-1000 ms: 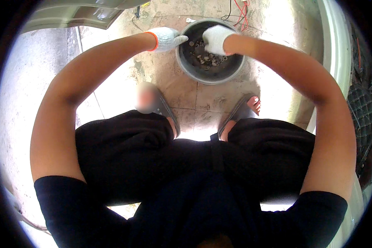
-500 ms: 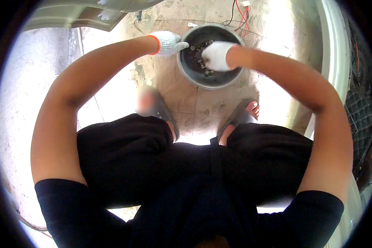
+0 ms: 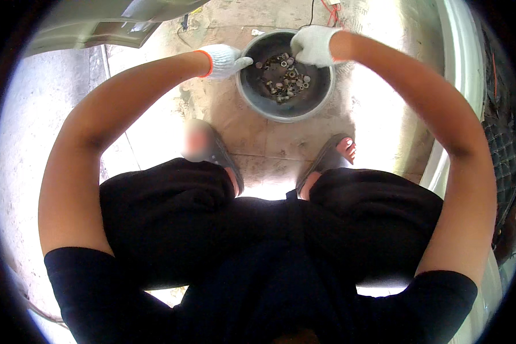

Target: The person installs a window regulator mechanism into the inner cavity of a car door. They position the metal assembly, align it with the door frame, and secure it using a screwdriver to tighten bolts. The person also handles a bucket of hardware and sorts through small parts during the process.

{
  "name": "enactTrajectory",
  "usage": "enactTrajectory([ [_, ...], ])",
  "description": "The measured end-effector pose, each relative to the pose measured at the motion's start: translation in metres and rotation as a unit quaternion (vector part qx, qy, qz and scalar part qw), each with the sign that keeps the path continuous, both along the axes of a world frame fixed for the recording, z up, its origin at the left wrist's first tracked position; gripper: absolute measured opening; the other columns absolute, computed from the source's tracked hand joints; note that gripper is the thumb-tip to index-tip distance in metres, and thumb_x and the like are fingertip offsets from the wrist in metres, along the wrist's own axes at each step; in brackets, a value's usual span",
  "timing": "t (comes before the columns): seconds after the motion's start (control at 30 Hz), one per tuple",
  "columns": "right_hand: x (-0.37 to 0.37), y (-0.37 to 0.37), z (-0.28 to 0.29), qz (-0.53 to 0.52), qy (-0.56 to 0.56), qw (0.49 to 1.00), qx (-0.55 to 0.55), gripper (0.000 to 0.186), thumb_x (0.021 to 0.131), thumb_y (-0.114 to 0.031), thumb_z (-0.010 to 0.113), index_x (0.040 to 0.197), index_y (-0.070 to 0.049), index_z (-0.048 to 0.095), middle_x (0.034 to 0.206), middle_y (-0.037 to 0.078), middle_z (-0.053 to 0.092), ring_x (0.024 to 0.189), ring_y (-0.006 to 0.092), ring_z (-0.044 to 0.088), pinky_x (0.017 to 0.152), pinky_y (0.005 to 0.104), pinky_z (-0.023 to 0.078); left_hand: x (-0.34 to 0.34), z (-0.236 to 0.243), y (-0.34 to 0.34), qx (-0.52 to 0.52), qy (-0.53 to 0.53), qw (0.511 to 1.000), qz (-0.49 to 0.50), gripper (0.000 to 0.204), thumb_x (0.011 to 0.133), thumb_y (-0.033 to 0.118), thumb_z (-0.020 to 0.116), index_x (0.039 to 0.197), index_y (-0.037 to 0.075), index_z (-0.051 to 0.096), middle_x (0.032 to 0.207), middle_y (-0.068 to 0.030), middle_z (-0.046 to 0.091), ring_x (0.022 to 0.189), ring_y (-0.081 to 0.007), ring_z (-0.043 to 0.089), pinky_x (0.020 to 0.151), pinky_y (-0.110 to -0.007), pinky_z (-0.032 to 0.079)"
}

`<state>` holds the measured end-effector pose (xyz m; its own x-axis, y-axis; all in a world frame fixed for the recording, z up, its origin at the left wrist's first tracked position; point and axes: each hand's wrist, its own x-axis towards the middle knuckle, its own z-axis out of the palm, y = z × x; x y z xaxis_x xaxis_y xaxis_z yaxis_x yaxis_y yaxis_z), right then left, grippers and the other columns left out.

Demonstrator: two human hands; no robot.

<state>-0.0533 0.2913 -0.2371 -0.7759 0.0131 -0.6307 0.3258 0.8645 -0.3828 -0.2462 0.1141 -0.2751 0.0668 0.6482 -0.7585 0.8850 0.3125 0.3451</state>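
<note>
A grey round basin (image 3: 285, 114) sits on the floor beyond my feet, holding several small metal and pale parts (image 3: 282, 86), apparently nuts and bolts. My left hand (image 3: 224, 62), in a white knit glove with an orange cuff, grips the basin's left rim. My right hand (image 3: 312, 46), also gloved, is curled closed just inside the upper right of the basin, over its rim. Whatever is between its fingers is hidden.
An olive-grey curved panel (image 3: 114, 23) hangs at upper left. Red and black wires (image 3: 330, 12) lie behind the basin, beside a small white piece (image 3: 258, 32). A pale sill (image 3: 458, 74) and dark quilted material (image 3: 501, 172) line the right side. My sandalled feet (image 3: 326, 155) are near the basin.
Since half a second ago my right hand has risen from the basin's middle to its upper right, uncovering the parts. The basin and my left hand have shifted slightly left in view.
</note>
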Motion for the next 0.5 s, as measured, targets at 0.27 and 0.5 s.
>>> enactTrajectory([
  [0.27,0.007,-0.059,-0.048,0.192,0.020,0.979,0.064,0.025,0.083,-0.010,0.065,0.108,-0.012,0.071,0.105,0.015,0.070,0.100,0.0352,0.071,0.081,0.0457,0.058,0.003,0.006,0.002,0.003,0.003,1.000,-0.005,0.063,0.106,0.055,0.035,0.119,0.003,0.068,0.108,-0.0224,0.071,0.105,-0.0403,0.066,0.094,-0.047,0.049],
  [0.5,0.017,-0.059,-0.065,0.233,0.085,0.965,0.089,0.021,0.086,-0.010,0.063,0.106,-0.011,0.070,0.112,0.014,0.064,0.096,0.0338,0.070,0.078,0.0457,0.058,0.003,-0.001,0.001,0.009,0.010,1.000,-0.009,0.065,0.105,0.057,0.035,0.122,0.003,0.067,0.111,-0.0226,0.071,0.108,-0.0400,0.066,0.095,-0.047,0.049],
])
